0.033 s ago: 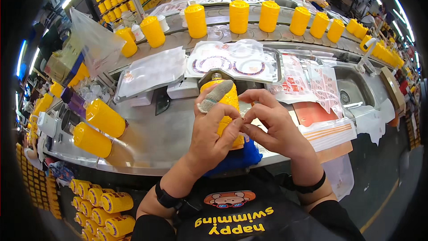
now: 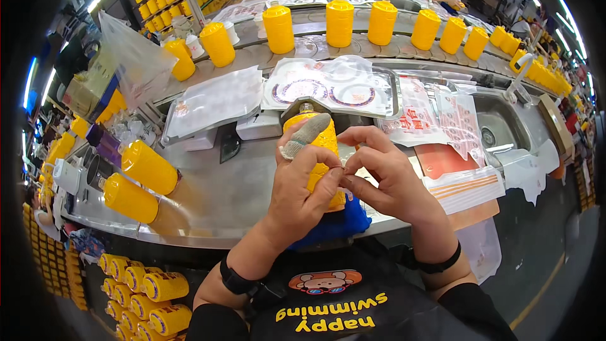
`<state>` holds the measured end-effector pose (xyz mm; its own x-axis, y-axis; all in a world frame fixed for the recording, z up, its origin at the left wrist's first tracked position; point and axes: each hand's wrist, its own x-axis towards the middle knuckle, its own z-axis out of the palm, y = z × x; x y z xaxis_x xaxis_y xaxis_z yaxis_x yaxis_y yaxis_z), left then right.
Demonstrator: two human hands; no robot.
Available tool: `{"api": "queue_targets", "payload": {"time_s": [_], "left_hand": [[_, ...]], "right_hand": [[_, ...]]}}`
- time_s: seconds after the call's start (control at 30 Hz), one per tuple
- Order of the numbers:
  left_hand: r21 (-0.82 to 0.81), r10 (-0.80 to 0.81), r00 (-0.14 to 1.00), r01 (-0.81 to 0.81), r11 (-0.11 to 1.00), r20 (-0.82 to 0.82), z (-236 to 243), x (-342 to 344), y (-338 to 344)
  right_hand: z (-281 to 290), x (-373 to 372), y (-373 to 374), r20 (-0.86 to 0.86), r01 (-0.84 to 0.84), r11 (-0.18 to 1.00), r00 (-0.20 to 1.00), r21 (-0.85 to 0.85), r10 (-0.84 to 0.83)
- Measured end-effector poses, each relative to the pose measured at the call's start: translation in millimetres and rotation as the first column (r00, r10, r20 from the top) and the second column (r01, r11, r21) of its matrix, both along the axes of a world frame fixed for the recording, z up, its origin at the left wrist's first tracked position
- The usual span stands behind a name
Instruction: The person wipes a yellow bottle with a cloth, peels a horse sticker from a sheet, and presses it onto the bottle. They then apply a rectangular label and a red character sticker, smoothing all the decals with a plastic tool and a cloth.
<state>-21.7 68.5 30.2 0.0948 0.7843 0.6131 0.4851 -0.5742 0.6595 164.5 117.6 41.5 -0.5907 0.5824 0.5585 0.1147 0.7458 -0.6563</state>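
Note:
My left hand (image 2: 303,180) and my right hand (image 2: 386,175) meet fingertip to fingertip in front of a yellow bottle (image 2: 326,140). Thumbs and forefingers are pinched together on both sides. Whatever lies between them is too small to make out. A grey knitted finger cover (image 2: 307,134) sits on one finger of my left hand. The bottle is tilted, with its neck away from me, and rests by a blue cloth (image 2: 338,224) at the bench edge; my hands hide part of it.
Two yellow bottles (image 2: 149,167) lie on the steel bench at left. Decal sheets (image 2: 328,88) lie beyond my hands, near a sink (image 2: 499,123) at right. A conveyor (image 2: 309,47) carries several bottles across the back. More bottles (image 2: 165,285) are stacked low at left. Two people work opposite.
The yellow bottles on the conveyor have shifted very slightly to the right. My hands keep the same pinched pose.

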Motion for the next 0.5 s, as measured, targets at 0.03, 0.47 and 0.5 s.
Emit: {"api": "queue_targets", "payload": {"time_s": [0.03, 0.47, 0.5], "left_hand": [[-0.055, -0.025, 0.999, 0.028, 0.998, 0.042, -0.2, 0.0, -1.0], [-0.337, -0.026, 0.982, 0.090, 0.937, 0.189, 5.4, -1.7, 0.5], [-0.245, -0.029, 0.992, 0.059, 0.968, 0.125, 6.6, -1.4, 1.8]], "right_hand": [[-0.3, 0.2, -0.1, -0.003, 0.001, 1.000, 1.000, 0.008, -0.001], [1.4, 2.2, 2.3, 0.017, 0.004, 1.000, 1.000, 0.002, -0.004], [4.9, 3.9, 2.0, 0.015, 0.003, 1.000, 1.000, 0.003, -0.003]]}}
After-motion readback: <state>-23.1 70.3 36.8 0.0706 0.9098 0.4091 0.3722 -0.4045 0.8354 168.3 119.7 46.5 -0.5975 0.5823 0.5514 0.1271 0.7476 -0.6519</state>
